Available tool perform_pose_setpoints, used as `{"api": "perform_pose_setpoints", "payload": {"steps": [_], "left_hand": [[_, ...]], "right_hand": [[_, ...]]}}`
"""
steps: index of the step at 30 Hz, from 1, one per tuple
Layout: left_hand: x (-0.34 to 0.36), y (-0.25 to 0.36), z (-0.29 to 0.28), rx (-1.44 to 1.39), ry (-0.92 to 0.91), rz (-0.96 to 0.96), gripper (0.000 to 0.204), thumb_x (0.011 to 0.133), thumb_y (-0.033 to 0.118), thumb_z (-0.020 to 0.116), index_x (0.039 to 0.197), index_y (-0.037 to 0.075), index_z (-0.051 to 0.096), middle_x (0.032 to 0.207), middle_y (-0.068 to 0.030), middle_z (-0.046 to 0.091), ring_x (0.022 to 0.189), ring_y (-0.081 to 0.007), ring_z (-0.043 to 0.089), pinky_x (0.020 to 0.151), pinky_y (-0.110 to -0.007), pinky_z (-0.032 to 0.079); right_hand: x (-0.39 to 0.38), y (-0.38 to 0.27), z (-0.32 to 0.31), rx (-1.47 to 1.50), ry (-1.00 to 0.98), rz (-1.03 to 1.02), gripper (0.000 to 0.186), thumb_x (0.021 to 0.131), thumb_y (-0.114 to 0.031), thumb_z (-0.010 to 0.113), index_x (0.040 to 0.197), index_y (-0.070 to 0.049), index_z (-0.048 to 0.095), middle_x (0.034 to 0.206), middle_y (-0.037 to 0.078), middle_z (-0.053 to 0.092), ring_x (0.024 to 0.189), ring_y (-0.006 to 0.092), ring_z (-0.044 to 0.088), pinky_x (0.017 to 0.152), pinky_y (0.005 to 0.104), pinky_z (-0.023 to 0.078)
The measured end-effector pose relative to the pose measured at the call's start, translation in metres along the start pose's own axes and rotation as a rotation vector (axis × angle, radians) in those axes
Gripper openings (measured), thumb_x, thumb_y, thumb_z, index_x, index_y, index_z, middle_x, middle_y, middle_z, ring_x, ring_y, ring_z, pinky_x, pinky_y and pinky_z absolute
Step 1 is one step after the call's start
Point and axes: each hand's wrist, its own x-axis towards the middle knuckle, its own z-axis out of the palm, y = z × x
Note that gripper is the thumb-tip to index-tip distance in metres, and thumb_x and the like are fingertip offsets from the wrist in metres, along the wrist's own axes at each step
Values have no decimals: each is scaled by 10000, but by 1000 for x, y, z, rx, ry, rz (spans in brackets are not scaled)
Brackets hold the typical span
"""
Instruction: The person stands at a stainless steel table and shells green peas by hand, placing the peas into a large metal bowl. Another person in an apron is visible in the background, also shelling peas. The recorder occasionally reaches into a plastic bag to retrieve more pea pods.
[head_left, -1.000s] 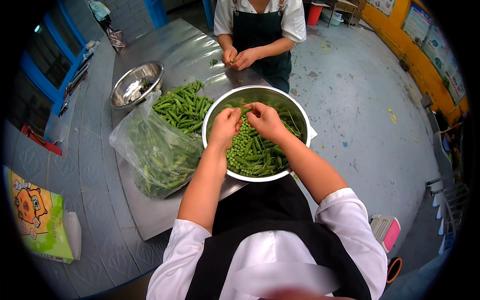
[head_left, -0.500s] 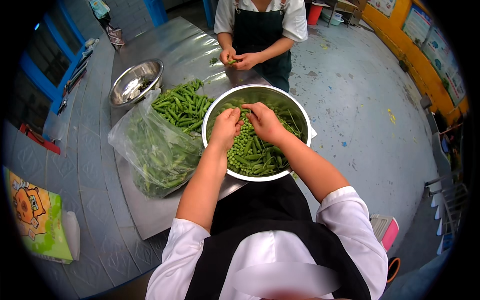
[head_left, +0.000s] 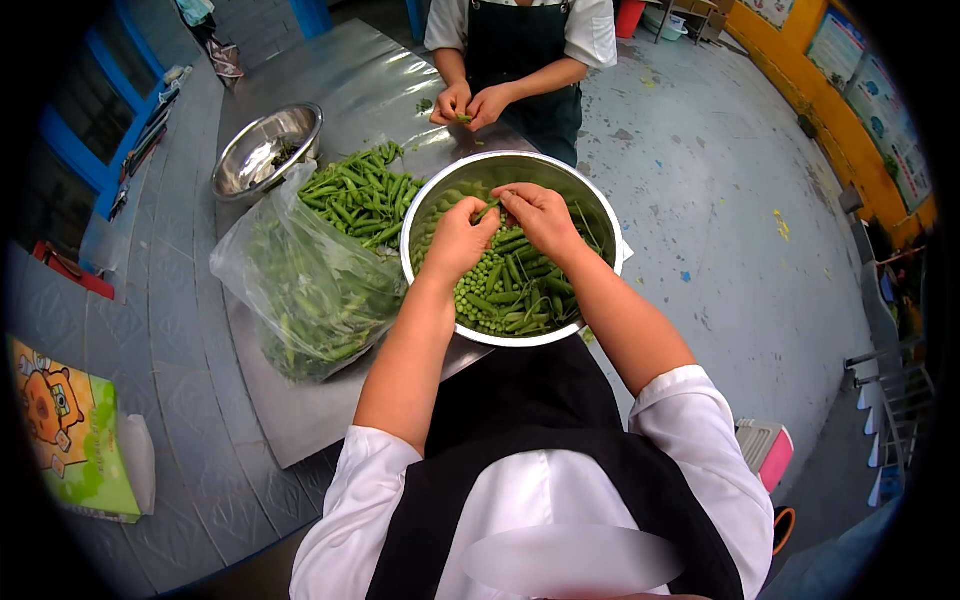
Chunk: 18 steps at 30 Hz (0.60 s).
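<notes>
The person's left hand (head_left: 458,240) and right hand (head_left: 540,215) are meeting over a large steel bowl (head_left: 600,215), and both are pinching the same green pea pod (head_left: 487,209) between thumbs and fingertips, the left gripping its lower end and the right its upper end. The pod is hanging just above the bowl's contents, near the far side of the bowl (whether it is already split open is too small to tell). Inside the bowl, loose shelled peas (head_left: 478,292) are lying mixed with pods (head_left: 522,295), filling the bottom.

The bowl is sitting at the near edge of a shiny metal table (head_left: 370,80), just in front of the person's black apron (head_left: 530,400). Touching the bowl's left side, a clear plastic bag (head_left: 300,285) stuffed with pea pods is slumping on the table, and a loose heap of pods (head_left: 360,190) is spilling out of its mouth toward the far side. Beyond that heap, a smaller steel bowl (head_left: 265,150) is standing well apart from the hands.

At the table's far end, a second person in a dark apron is standing, their two hands (head_left: 468,103) held together around something small and green. On the floor at the left, a green and orange printed bag (head_left: 65,430) is lying.
</notes>
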Motion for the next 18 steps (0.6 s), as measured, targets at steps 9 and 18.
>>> {"api": "perform_pose_setpoints", "payload": {"steps": [9,18], "left_hand": [[5,-10,-5,295,129,22,239,787,78,498,1006,-11,537,804,-58,578,715,-127,542,634,-258,425],[3,-1,-4,-141,-31,-92,304,795,-41,420,1073,-11,537,983,-64,582,867,-160,557,763,-275,452]], "right_hand": [[2,0,0,-233,188,-183,221,858,-198,578,961,-10,630,739,7,575,637,64,493,567,218,409],[1,-7,0,-122,193,-129,202,869,-177,529,923,5,599,775,90,588,662,154,569,609,270,442]]}}
